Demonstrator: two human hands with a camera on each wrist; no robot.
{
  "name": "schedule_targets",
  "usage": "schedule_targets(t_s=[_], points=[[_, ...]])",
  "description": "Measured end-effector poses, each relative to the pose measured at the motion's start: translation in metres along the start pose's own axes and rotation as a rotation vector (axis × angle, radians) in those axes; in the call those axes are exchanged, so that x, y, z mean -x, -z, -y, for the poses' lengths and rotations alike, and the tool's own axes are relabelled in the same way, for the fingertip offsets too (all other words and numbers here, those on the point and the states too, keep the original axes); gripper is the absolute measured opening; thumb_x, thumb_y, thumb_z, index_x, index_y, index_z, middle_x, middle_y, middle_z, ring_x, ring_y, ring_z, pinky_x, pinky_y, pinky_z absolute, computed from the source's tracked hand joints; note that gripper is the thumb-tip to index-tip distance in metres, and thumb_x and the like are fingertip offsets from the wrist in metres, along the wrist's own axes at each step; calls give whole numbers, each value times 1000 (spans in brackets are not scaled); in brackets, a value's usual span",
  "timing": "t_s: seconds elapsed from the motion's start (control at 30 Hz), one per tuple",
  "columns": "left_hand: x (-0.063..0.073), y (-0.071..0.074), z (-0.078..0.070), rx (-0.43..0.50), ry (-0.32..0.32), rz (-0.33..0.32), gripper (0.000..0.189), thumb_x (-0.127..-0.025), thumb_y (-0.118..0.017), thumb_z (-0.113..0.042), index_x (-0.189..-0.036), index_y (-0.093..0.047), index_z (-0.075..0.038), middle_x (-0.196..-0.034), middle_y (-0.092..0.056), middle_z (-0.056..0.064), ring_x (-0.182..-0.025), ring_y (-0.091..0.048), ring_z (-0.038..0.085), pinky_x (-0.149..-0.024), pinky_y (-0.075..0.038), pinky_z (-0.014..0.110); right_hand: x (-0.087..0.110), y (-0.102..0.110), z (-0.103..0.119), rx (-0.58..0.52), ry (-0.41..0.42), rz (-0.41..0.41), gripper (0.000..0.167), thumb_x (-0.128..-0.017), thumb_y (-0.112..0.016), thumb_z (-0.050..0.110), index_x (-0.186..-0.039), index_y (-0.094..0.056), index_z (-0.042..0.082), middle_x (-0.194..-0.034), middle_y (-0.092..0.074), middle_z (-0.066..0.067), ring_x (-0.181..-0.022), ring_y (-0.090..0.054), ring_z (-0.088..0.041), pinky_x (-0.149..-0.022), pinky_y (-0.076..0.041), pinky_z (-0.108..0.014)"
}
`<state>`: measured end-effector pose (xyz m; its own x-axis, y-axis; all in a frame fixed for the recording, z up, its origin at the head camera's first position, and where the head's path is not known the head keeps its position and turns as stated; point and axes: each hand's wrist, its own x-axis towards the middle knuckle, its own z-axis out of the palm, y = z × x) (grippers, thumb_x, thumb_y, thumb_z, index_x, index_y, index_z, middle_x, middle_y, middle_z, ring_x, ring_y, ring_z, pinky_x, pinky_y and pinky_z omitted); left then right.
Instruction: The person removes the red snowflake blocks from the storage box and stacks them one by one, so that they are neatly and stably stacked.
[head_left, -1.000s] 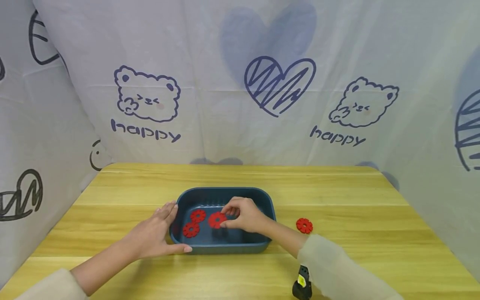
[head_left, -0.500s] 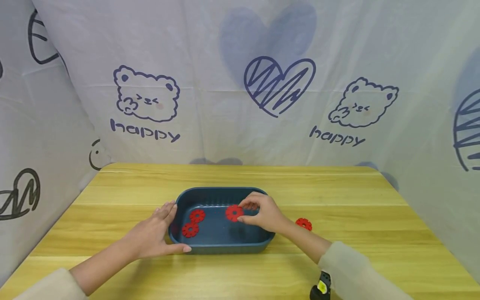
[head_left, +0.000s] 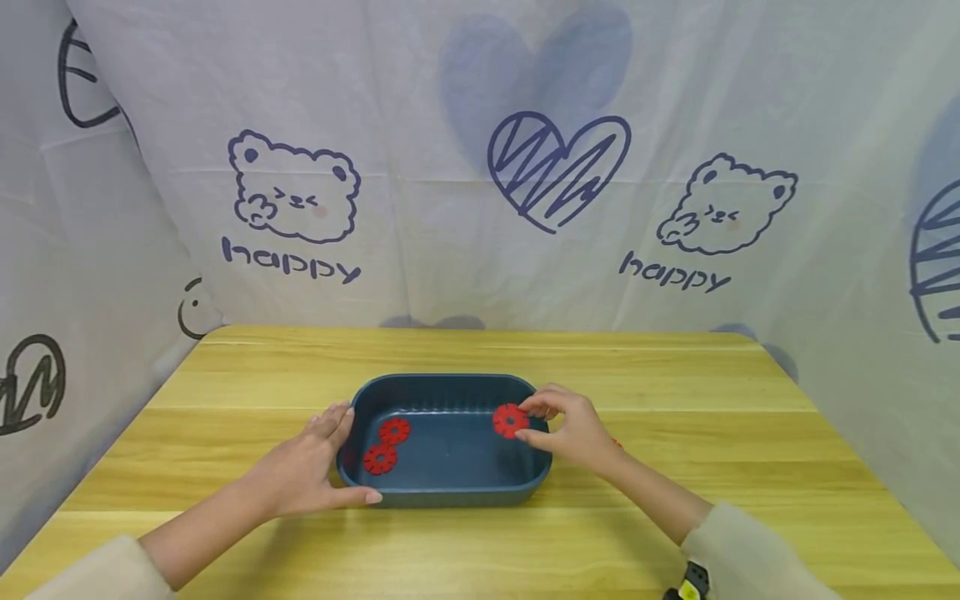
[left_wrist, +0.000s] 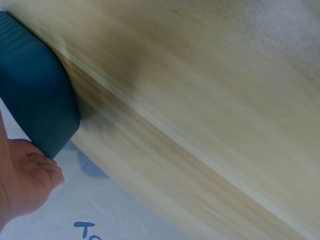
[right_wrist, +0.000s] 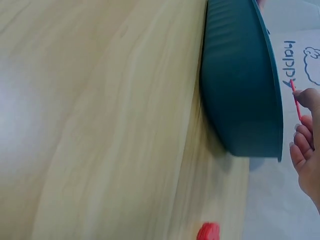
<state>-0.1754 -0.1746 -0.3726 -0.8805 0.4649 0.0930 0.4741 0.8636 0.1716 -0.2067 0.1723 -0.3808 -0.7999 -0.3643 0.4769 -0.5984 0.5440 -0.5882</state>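
A dark blue, round-cornered plastic basin (head_left: 450, 499) stands on the table, and two red notched plastic discs (head_left: 394, 431) lie in its left part. My left hand (head_left: 307, 467) rests against the basin's left end, fingers extended along the side and thumb along the front rim. Between thumb and fingers, my right hand (head_left: 573, 427) pinches another red notched disc (head_left: 511, 421) over the basin's right end. In the right wrist view this disc (right_wrist: 296, 101) appears edge-on, apart from the rim. One more red disc (head_left: 617, 443) is mostly hidden behind the right wrist.
The basin is on a wood-grain table (head_left: 480, 558). A white cloth (head_left: 420, 250) printed with bears, hearts and lettering hangs behind it and at both sides. A black and yellow device (head_left: 688, 583) shows below the right sleeve.
My right hand has moved right with the pinched disc, from the basin's middle to its right end. The disc on the table is now mostly covered. The left hand has stayed in place.
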Motion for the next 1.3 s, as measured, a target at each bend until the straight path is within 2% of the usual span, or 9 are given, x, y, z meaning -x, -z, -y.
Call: schedule_targets(t_s=[0.27,0.47,0.67,0.77,1.13,1.3], points=[[-1,1,0,5,-6,2,113,-68,-58,-75,-136,-37,13,-144,-32,31,-132,-33,46,-100,-39,54,14,15,-12,19,-50,-61,25,-68,-81,7,-91,-70,4,-84,-64,-4,-75,-55,-21,-67,-50,-26],[-1,1,0,10,-8,5,113,-68,-59,-74,-136,-36,13,-144,-32,31,-132,-33,46,-101,-38,54,24,24,-23,48,-57,-101,25,-68,-81,6,-90,-70,4,-84,-65,-3,-74,-53,-10,-65,-50,-24],[-2,1,0,8,-7,7,112,-69,-59,-74,-136,-36,13,-144,-32,31,-132,-33,46,-101,-38,54,36,35,-29,59,-66,-135,23,-68,-80,5,-90,-70,3,-80,-63,-4,-73,-53,-19,-64,-50,-26],[-2,1,0,3,-9,5,112,-69,-59,-74,-136,-37,13,-143,-33,31,-132,-33,46,-100,-39,54,44,39,-33,62,-90,-149,23,-69,-79,4,-90,-70,2,-79,-63,-4,-72,-54,-18,-64,-50,-26],[-1,3,0,12,3,26,113,-69,-58,-74,-137,-35,13,-144,-31,32,-129,-34,51,-94,-43,56,65,46,-49,91,-166,-179,21,-70,-77,2,-89,-69,0,-77,-62,-5,-71,-53,-16,-63,-49,-25],[-1,3,-1,7,0,18,113,-69,-58,-75,-136,-36,13,-144,-31,32,-129,-34,50,-95,-42,56,72,46,-57,106,-199,-188,21,-68,-77,0,-88,-69,-1,-77,-62,-7,-68,-52,-10,-60,-48,-22]])
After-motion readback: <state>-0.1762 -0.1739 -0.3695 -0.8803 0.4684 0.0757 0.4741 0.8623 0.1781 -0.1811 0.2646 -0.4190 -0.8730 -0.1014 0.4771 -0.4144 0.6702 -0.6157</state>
